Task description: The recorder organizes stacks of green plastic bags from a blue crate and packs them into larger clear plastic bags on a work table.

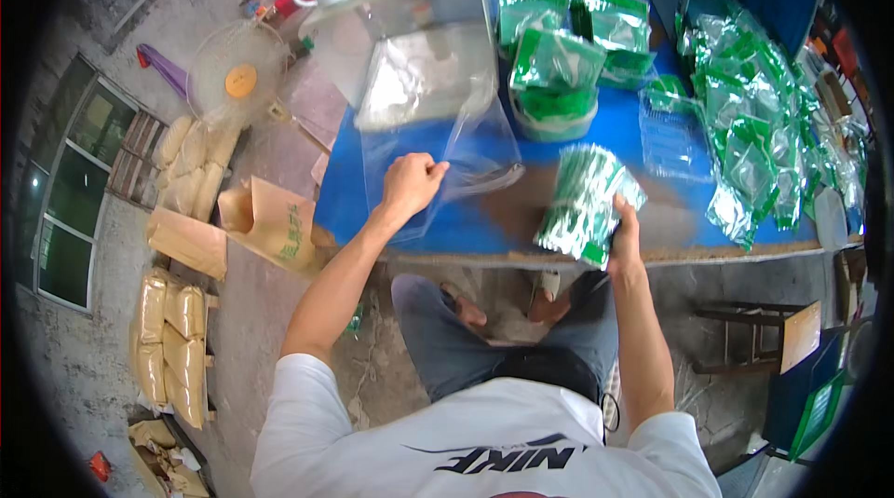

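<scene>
My left hand (411,183) pinches the mouth edge of a clear plastic bag (466,158) that lies on the blue table (615,130). My right hand (622,230) grips a thick bundle of green and white packets (585,204) held just above the table's front edge, to the right of the bag. Behind the bag lies a stack of more clear bags (419,79).
A tub stuffed with green packets (556,88) stands mid-table, and a large heap of green packets (759,116) covers the right side. A clear empty tray (672,139) sits between them. A fan (237,79), tan sacks (172,340) and a wooden stool (759,335) are on the floor.
</scene>
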{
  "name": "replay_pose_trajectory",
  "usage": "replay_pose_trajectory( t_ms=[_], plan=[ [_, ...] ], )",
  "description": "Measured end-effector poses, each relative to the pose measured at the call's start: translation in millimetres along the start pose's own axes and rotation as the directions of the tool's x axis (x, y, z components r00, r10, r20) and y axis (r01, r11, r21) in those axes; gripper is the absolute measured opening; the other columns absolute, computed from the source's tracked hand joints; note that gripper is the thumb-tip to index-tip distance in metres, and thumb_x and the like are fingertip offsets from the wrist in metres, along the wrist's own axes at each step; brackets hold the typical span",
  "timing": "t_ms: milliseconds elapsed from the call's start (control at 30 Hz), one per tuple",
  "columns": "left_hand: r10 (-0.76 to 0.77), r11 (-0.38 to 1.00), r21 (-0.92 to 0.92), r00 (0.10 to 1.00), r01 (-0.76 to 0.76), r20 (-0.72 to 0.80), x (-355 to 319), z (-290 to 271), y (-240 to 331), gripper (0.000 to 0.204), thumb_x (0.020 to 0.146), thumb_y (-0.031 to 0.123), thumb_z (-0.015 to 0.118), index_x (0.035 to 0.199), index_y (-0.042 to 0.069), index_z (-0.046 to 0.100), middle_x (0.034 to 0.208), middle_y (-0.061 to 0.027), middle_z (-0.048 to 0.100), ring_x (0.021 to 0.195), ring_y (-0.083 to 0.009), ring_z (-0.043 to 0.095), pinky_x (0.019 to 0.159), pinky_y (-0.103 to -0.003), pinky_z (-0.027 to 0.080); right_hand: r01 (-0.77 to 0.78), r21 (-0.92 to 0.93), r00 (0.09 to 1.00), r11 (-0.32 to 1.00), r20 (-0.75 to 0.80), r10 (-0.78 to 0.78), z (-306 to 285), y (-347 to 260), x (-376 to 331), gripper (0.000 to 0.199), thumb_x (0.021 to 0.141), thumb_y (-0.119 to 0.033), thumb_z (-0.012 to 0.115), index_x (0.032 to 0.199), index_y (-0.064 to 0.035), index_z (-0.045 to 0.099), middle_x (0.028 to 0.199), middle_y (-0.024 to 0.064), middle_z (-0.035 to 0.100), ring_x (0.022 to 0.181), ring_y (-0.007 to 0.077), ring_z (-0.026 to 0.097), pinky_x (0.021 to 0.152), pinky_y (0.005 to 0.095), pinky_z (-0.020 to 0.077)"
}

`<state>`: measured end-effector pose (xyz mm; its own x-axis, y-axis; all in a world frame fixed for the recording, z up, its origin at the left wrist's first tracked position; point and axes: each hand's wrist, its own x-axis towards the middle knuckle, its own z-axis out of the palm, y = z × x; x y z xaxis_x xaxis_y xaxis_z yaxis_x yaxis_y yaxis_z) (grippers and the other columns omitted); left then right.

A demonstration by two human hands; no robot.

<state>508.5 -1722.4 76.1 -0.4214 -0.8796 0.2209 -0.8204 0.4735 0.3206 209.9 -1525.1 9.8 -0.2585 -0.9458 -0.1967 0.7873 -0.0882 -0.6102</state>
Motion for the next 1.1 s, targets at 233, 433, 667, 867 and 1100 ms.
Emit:
replay_pose_trajectory(
  t_ms=[233,433,667,867,1100],
  plan=[
    [0.152,0.925,-0.341,0.986,-0.164,-0.063,-45,29,-3,0.018,0.082,0.017,0.08,0.081,0.001,0.072,0.074,-0.0086,0.065,0.063,-0.0163,0.058,0.06,-0.03,0.047,0.086,-0.194,0.989,0.977,-0.103,-0.107,34,6,-25,0.048,0.086,-0.031,0.071,0.121,-0.0014,0.058,0.108,0.0096,0.065,0.095,0.0201,0.065,0.085,0.0362,0.0552],
    [-0.095,0.792,-0.6,0.994,0.113,0.061,-37,29,32,0.024,0.089,0.02,0.076,0.085,-0.003,0.072,0.077,-0.0046,0.07,0.067,-0.0079,0.057,0.061,-0.026,0.045,0.148,-0.536,0.989,0.831,0.104,-0.109,97,21,-52,0.043,0.083,-0.023,0.075,0.117,0.0004,0.062,0.107,0.0093,0.067,0.092,0.0163,0.064,0.08,0.0326,0.0527],
    [-0.13,0.663,-0.748,0.989,0.035,-0.069,-44,-14,99,0.028,0.093,0.024,0.072,0.077,0.002,0.064,0.063,0.0056,0.053,0.058,-0.0024,0.042,0.051,-0.023,0.033,-0.158,-0.377,0.986,0.913,-0.108,0.126,108,7,-37,0.043,0.083,-0.022,0.072,0.117,0.0015,0.063,0.106,0.0103,0.07,0.091,0.0201,0.069,0.08,0.0356,0.0565],
    [-0.031,0.707,-0.704,0.991,-0.071,-0.13,-60,-44,133,0.027,0.094,0.022,0.07,0.079,0.001,0.063,0.065,0.004,0.056,0.06,-0.0024,0.045,0.052,-0.023,0.035,-0.148,-0.506,0.977,0.85,0.058,0.204,106,-2,-24,0.044,0.081,-0.025,0.073,0.115,0.0006,0.064,0.102,0.0103,0.07,0.085,0.019,0.069,0.073,0.0361,0.0576],
    [0.327,0.679,-0.694,0.945,-0.241,-0.008,-137,-34,179,0.015,0.089,0.011,0.074,0.085,0.001,0.064,0.067,-0.0037,0.063,0.057,-0.0083,0.055,0.052,-0.026,0.043,-0.046,-0.663,0.969,0.747,0.153,0.195,129,2,-16,0.05,0.08,-0.038,0.073,0.113,-0.0009,0.067,0.104,0.0136,0.068,0.091,0.0203,0.064,0.08,0.0349,0.0527]
  ],
)
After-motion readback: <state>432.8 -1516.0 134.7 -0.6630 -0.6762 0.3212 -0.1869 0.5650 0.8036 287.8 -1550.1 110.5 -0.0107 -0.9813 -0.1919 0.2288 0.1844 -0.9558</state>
